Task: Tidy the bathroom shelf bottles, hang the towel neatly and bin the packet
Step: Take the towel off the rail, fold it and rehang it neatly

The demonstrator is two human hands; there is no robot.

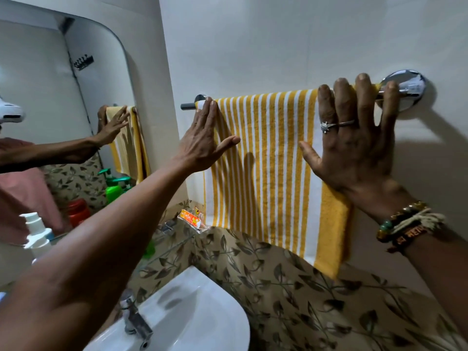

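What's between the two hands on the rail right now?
Only the yellow-and-white striped towel, draped over the rail; the left hand and right hand lie flat on it near its two edges. The head view shows this.

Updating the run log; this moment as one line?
step: towel hanging | left hand: flat on towel | right hand: flat on towel, fingers over bar | packet: on shelf

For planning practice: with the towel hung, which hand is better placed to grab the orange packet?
Probably left. The left hand rests on the towel's left edge, above the packet; the right hand is at the rail's far end.
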